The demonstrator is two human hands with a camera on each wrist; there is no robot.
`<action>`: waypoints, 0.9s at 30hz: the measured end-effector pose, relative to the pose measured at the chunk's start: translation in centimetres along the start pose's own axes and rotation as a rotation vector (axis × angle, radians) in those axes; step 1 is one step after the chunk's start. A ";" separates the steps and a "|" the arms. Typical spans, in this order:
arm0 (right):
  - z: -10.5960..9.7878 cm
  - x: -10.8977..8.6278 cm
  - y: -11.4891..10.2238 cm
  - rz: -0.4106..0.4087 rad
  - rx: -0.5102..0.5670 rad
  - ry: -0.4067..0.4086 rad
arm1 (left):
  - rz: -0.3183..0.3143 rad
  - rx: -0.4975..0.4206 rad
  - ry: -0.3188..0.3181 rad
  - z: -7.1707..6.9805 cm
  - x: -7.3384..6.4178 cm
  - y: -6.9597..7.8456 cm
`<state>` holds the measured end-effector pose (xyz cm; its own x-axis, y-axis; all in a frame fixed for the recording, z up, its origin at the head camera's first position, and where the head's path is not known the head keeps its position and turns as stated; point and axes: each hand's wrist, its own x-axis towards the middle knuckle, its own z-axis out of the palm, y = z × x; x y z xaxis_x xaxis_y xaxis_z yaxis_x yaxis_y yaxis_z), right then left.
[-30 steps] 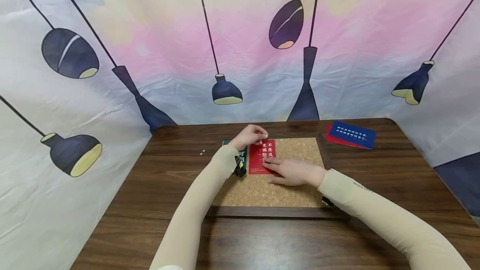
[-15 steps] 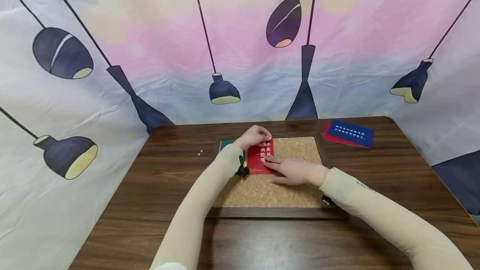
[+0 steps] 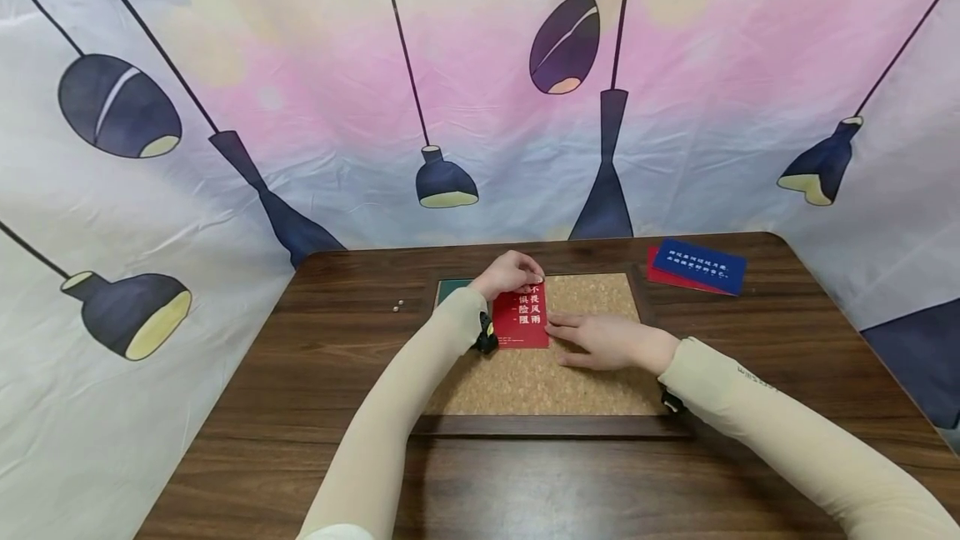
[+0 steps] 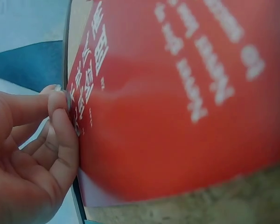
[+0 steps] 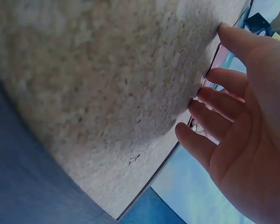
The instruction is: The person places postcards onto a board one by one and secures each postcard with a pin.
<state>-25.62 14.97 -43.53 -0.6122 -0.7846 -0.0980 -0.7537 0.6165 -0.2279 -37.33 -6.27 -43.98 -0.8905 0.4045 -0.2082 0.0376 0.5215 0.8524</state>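
My left hand pinches a small pale pushpin between thumb and forefinger, at the top edge of a red card near its right corner. White characters are printed on the card, which lies on a corkboard. The left hand and wrist hide the card's upper left part and much of a green card beside it. My right hand lies with fingers spread and extended, fingertips on the cork by the red card's right edge.
A blue card overlaps a second red card on the wooden table, right of the board. Two tiny pale pieces lie left of it. A patterned cloth hangs behind the table.
My right hand has slid rightward off the red card, uncovering its lower characters. My left hand has shifted slightly right along the card's top edge with the pushpin, toward the corner.
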 end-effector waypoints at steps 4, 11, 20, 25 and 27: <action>0.0 0.0 0.1 -0.004 -0.003 0.002 | 0.015 0.073 0.010 0.2 -0.1 0.2; -0.1 0.0 -0.1 0.019 -0.005 -0.017 | 0.022 0.121 0.009 0.4 -0.2 0.4; 0.0 -0.1 0.0 0.024 0.006 -0.020 | 0.013 0.142 -0.008 0.5 -0.3 0.7; 0.2 0.1 0.0 0.019 0.013 -0.016 | -0.008 0.145 0.004 0.5 -0.4 0.7; 0.2 0.0 0.1 0.021 0.015 -0.017 | -0.014 0.148 0.011 0.6 -0.4 0.7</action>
<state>-25.66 14.96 -43.76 -0.6236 -0.7726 -0.1194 -0.7368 0.6319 -0.2404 -36.64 -5.59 -43.55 -0.8963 0.3888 -0.2134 0.0910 0.6322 0.7694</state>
